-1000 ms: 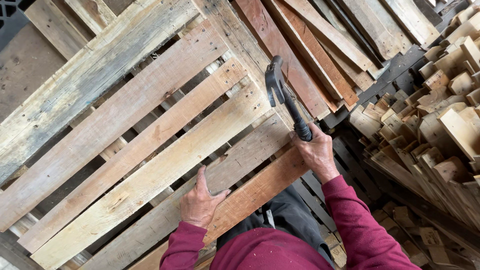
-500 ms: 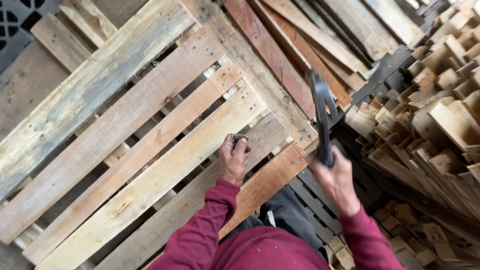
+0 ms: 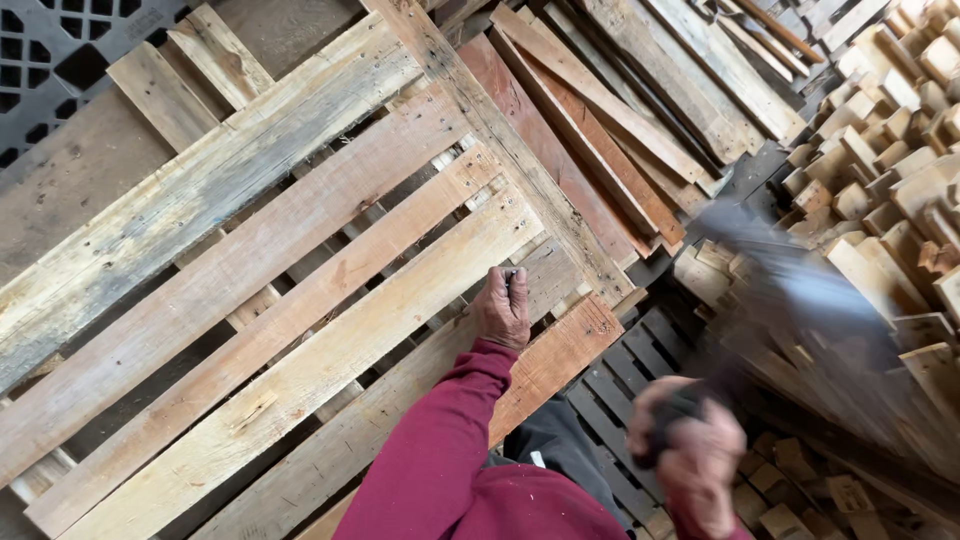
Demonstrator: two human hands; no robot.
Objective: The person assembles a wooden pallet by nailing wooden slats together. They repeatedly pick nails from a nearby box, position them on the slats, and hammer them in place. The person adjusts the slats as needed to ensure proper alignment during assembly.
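Your left hand (image 3: pixel 503 308) is resting on the pallet (image 3: pixel 300 260), fingers pinched together on a small nail (image 3: pixel 512 275) held upright against a board near the pallet's right edge. Your right hand (image 3: pixel 695 455) is clamped around the dark grip of a hammer (image 3: pixel 790 290), which is smeared by motion blur up and to the right, over the pile of wood blocks (image 3: pixel 890 150). Loose planks (image 3: pixel 640 100) are lying beside the pallet at top. Your red sleeve (image 3: pixel 440 440) is running along the lower boards.
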